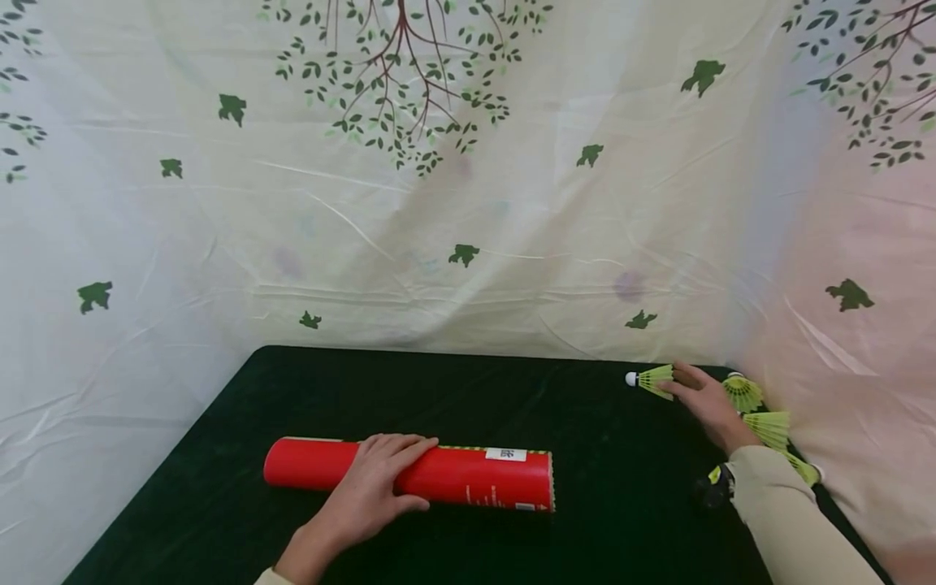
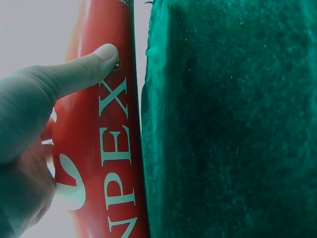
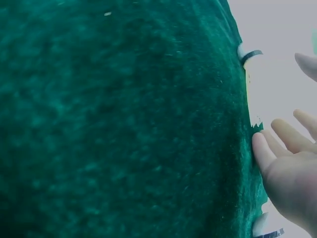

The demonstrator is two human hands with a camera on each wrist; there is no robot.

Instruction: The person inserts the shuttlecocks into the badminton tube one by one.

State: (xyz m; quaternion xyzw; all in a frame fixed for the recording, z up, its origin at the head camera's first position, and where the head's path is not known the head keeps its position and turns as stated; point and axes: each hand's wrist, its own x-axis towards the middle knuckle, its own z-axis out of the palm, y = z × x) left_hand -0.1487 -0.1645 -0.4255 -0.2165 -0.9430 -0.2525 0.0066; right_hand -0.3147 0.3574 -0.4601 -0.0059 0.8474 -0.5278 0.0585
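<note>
A red shuttlecock tube (image 1: 475, 479) lies sideways on the dark green cloth. My left hand (image 1: 369, 491) grips it left of its middle, fingers over the far side and thumb at the near side. White lettering shows on the tube (image 2: 116, 148) in the left wrist view, beside the thumb. At the far right, a yellow shuttlecock (image 1: 653, 379) with a white cork lies pointing left. My right hand (image 1: 705, 406) is at its skirt end. In the right wrist view, the fingers of that hand (image 3: 292, 173) are spread, with the thumb apart; glare washes out the skirt.
Other yellow shuttlecocks lie along the right edge, one upper (image 1: 743, 392), one middle (image 1: 768, 426) and one lower (image 1: 800, 467), partly behind my right arm. Dark green cloth (image 1: 607, 520) covers the table. A pale curtain (image 1: 439, 301) with printed leaves stands behind and at both sides.
</note>
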